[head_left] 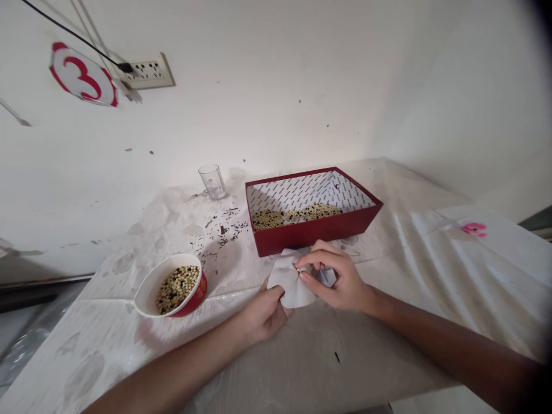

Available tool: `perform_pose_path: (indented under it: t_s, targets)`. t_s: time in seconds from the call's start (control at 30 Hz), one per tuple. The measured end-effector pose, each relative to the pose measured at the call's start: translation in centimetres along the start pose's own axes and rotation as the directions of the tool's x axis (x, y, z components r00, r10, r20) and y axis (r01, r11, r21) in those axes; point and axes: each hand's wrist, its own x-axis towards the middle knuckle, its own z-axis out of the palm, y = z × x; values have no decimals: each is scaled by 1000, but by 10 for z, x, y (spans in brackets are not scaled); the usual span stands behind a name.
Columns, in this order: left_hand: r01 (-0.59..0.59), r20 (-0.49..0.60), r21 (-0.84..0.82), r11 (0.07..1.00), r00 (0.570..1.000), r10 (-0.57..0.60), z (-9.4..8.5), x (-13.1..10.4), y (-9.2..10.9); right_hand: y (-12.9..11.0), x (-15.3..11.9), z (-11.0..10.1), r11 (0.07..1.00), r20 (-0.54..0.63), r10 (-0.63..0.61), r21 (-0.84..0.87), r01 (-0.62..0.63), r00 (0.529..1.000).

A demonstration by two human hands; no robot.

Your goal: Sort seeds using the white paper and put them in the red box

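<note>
A crumpled white sheet (297, 293), thin like paper or a tissue, is gripped at its left edge by my left hand (268, 310). My right hand (334, 275) hovers over the sheet's middle, thumb and forefinger pinched at a tiny bean (297, 269). Just behind both hands sits a red box (319, 230) with a printed white lining. Pale and black mixed beans (297, 215) cover part of its floor. To the left of my left hand stands a red and white paper bowl (144, 282) holding more mixed beans (179, 288).
An empty clear glass (212, 183) stands near the wall. Dark scattered bits (222, 230) lie between the glass, bowl and box. A wrinkled plastic cover (414, 241) spreads over the table. A power socket (149, 70) with a cable and a number 3 sign (84, 77) are on the wall.
</note>
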Motion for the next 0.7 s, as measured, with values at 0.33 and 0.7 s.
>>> perform_pose_path:
  t_s: [0.33, 0.7]
  targets:
    - [54, -54, 41, 998, 997, -51, 5, -5, 5, 3, -2, 0, 1000, 65, -5, 12, 5, 998]
    - [30, -71, 36, 999, 997, -28, 2, -3, -2, 8, -8, 5, 980, 82, -31, -193, 46, 996]
